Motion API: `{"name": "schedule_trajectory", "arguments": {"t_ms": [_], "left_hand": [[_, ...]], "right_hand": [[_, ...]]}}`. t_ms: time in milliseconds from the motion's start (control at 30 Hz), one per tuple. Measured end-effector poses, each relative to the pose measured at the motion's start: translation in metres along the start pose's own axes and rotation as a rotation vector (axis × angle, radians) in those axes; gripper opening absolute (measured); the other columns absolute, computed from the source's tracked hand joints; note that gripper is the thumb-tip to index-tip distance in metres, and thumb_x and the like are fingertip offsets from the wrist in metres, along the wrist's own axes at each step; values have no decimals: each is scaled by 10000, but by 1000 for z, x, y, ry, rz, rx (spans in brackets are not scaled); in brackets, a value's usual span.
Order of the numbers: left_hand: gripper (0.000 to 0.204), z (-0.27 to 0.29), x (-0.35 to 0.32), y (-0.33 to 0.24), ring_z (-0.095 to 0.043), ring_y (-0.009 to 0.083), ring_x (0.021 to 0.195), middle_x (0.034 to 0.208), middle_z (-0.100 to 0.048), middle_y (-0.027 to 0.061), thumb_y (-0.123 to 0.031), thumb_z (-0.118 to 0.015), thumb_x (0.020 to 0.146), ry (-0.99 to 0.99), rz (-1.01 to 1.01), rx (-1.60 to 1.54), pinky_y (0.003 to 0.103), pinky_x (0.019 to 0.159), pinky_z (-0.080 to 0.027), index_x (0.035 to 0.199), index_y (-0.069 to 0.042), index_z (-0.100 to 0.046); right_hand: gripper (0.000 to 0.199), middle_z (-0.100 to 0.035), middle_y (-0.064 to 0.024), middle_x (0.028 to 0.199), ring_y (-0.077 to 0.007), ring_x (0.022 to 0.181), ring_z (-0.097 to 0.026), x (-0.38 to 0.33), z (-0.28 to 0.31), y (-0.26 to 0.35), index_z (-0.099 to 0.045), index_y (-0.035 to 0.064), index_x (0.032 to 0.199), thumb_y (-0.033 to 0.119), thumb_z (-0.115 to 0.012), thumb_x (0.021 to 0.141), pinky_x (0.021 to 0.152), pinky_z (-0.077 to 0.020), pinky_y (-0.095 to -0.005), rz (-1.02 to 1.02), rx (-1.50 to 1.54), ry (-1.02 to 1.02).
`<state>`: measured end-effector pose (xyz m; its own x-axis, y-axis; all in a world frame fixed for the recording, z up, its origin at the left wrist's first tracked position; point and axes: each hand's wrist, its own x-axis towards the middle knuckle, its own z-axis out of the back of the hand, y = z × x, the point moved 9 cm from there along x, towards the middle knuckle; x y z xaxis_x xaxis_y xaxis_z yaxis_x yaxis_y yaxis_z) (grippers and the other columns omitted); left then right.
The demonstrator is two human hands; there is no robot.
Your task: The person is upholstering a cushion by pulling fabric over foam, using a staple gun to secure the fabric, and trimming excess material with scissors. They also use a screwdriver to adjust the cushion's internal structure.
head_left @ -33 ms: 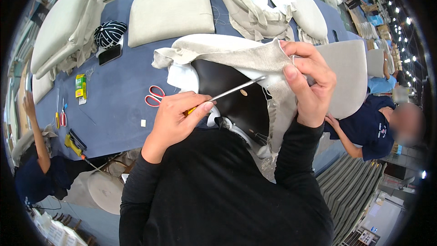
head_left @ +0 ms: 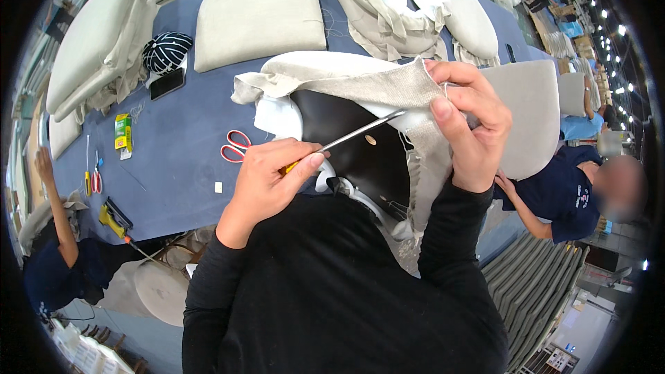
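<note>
My left hand (head_left: 269, 176) is closed round the yellow handle of a screwdriver (head_left: 357, 131). Its metal shaft points up and right, and the tip lies close to the loose cover's edge. Between thumb and fingers, my right hand (head_left: 474, 121) pinches the folded edge of a beige fabric cover (head_left: 374, 86). Under this cover is a cushion with a black underside panel (head_left: 329, 121) and white padding, tilted against the table edge before me. Red-handled scissors (head_left: 236, 146) lie just beyond my left hand, their blades out of sight.
The blue-grey table (head_left: 183, 170) bears beige cushions (head_left: 260, 17), a phone (head_left: 167, 83), a patterned round object (head_left: 167, 52), a yellow-green box (head_left: 123, 131) and a yellow staple gun (head_left: 114, 218). Co-workers are at the left and right (head_left: 561, 194). Stacked grey panels (head_left: 537, 291) stand at lower right.
The screwdriver's tip has shifted slightly upward, toward the fabric edge. My right hand keeps its pinch, and the cushion has hardly moved.
</note>
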<state>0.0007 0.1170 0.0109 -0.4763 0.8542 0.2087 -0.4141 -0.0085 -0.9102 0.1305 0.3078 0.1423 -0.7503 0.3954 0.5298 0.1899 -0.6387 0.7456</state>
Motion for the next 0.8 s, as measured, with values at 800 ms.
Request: {"name": "schedule_trajectory", "arguments": {"t_ms": [800], "left_hand": [[158, 30, 4, -60, -605, 183, 548, 702, -675, 55, -121, -827, 816, 189, -91, 164, 319, 510, -431, 946, -31, -822]], "right_hand": [[780, -632, -380, 1372, -586, 1425, -503, -53, -15, 6, -656, -22, 1287, 163, -1055, 643, 1219, -310, -677, 222, 529, 307]]}}
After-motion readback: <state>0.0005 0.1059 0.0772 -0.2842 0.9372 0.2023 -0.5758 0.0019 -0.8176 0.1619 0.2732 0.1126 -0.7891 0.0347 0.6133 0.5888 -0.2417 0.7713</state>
